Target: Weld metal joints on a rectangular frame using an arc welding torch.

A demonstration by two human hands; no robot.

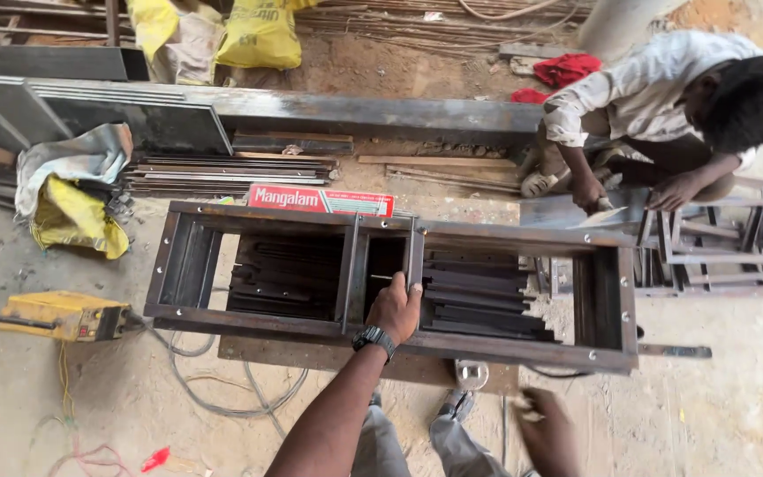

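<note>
A long rectangular steel frame (381, 329) lies flat on the ground in front of me. My left hand (395, 307), with a dark watch at the wrist, reaches in over its near rail and closes around a thin upright cross bar (415, 252) near the middle. A second cross bar (351, 265) stands just left of it. Dark flat metal strips (289, 276) are stacked under the frame. My right hand (547, 433) hangs low at the bottom right, blurred, away from the frame; whether it holds anything cannot be told. My knees and shoes (457, 406) show below.
A yellow welding machine (64, 315) with cables (222, 402) sits left. A red and white carton (320, 200) lies behind the frame. A crouching co-worker (655, 88) handles a flat metal piece (598, 216) beside stacked welded frames (726, 247). Steel plates (134, 115) and yellow sacks (262, 35) lie behind.
</note>
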